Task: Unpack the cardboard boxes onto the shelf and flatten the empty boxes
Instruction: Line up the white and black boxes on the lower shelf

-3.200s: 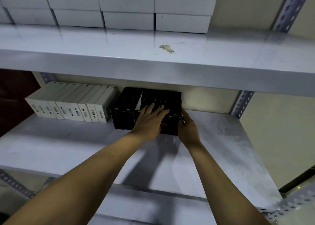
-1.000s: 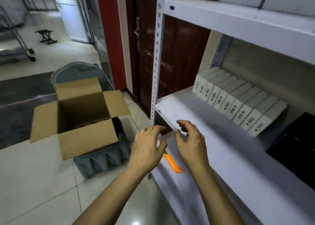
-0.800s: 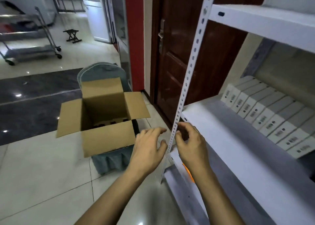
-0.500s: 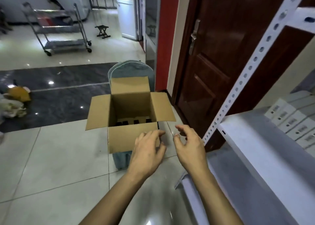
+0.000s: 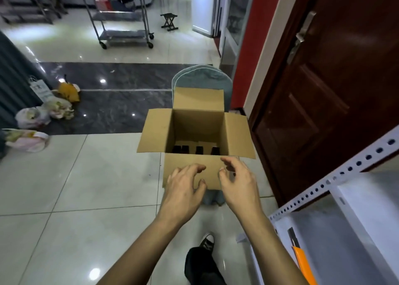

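An open brown cardboard box (image 5: 190, 168) stands on a blue-grey covered chair (image 5: 203, 78), all its flaps spread outward. Several small black boxes (image 5: 195, 150) stand in a row at its bottom. My left hand (image 5: 184, 187) and my right hand (image 5: 236, 182) hover side by side in front of the box's near flap, fingers loosely curled, holding nothing and touching nothing. The white metal shelf (image 5: 354, 224) reaches in from the lower right with its perforated upright (image 5: 336, 174).
An orange utility knife (image 5: 302, 261) lies on the low shelf. A dark wooden door (image 5: 323, 90) stands at right. Plastic bags (image 5: 43, 114) sit on the floor at left and a metal trolley (image 5: 123, 15) far back. My shoe (image 5: 207, 241) is below.
I turned from the shelf, where both hands were at the black boxes, to face the cardboard box. My hands have travelled with the view and now hang nearer the box's front flap.
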The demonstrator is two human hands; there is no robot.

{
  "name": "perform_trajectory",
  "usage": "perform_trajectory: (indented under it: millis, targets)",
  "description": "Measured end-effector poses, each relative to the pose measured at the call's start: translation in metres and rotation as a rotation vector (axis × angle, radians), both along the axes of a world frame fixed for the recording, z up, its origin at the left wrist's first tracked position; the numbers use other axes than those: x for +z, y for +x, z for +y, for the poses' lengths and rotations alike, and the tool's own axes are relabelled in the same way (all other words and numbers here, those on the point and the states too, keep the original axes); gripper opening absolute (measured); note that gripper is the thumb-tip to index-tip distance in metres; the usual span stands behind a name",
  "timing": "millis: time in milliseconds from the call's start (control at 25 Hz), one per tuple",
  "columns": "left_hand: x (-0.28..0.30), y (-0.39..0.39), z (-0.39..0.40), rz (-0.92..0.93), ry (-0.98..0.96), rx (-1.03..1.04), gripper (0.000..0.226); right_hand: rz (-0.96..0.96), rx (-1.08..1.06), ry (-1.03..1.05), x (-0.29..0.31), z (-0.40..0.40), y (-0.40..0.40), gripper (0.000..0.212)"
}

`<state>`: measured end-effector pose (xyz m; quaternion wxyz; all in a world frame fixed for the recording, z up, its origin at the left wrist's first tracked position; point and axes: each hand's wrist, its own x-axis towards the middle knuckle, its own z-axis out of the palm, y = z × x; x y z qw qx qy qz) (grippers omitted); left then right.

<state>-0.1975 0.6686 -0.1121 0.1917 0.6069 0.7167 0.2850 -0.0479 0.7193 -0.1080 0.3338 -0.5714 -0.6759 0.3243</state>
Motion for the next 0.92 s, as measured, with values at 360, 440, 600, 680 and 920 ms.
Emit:
perform_trajectory:
  millis: [360, 440, 600, 680, 920]
  targets:
    - [-0.01, -0.035, 0.093, 0.014, -0.081, 0.091, 0.037, -0.002, 0.018, -0.073, -0.024, 0.116, -0.034, 0.027]
    - [-0.015, -0.04, 0.115, 0.021, -0.09, 0.09, 0.035, -0.012, 0.015, -0.075, -0.031, 0.138, -0.04, 0.027]
    - [-0.024, -0.05, 0.157, 0.022, -0.104, 0.118, 0.032, -0.01, 0.032, -0.07, -0.044, 0.183, -0.049, 0.025]
    - [-0.031, -0.056, 0.173, 0.014, -0.118, 0.148, 0.032, -0.035, 0.045, -0.089, -0.05, 0.202, -0.053, 0.027]
    - [-0.063, -0.076, 0.21, -0.012, -0.182, 0.168, 0.033, -0.069, 0.062, -0.192, -0.079, 0.246, -0.054, 0.03]
